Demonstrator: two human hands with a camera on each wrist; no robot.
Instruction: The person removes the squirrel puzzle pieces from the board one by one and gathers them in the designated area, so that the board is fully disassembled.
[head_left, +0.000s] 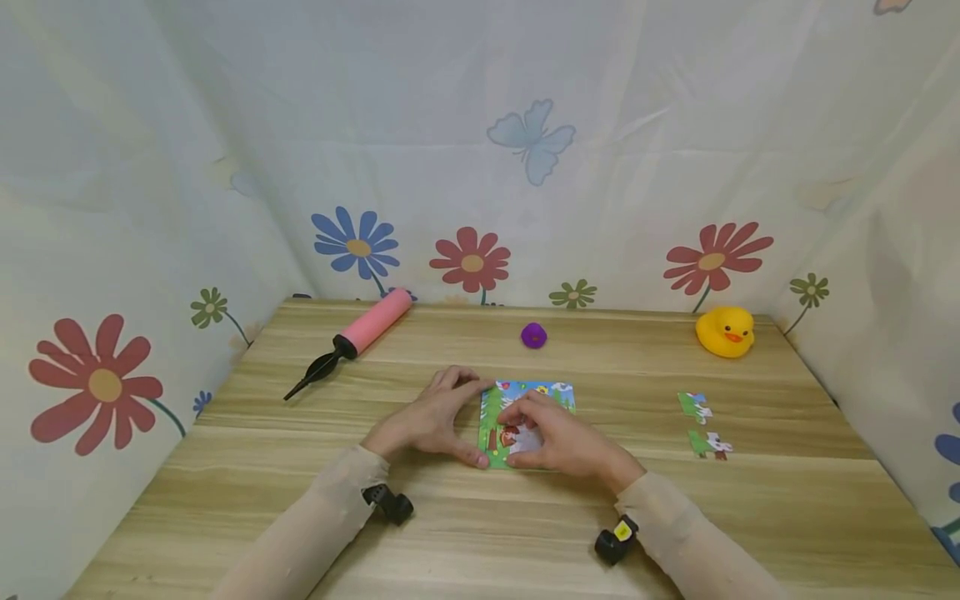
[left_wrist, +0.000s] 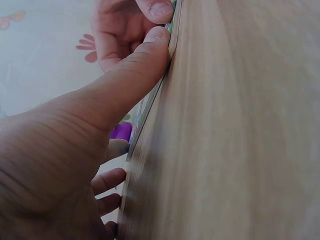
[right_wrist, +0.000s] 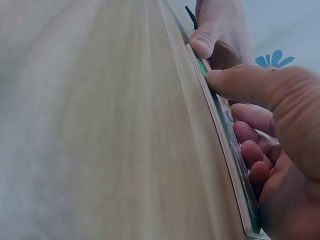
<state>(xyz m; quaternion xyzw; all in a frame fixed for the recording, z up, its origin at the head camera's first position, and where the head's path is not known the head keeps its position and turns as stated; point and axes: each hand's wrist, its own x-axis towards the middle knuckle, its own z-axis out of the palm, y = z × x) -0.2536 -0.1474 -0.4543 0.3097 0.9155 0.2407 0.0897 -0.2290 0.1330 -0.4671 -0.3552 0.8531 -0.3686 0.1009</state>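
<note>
A small jigsaw puzzle with a green and blue picture lies on the table, partly hidden beneath the hands. My left hand holds its left side, index finger at the far left corner and thumb at the near left corner. Over the right half, my right hand bends its fingers onto the picture, and its thumb rests by the near edge close to the left thumb. The right wrist view shows these right fingertips on the puzzle's surface. Loose puzzle pieces lie to the right, with another group of pieces nearer.
At the back left of the wooden table lies a pink hand pump with a black nozzle. A small purple toy sits behind the puzzle, and a yellow rubber duck at the back right. Flowered curtains surround the table.
</note>
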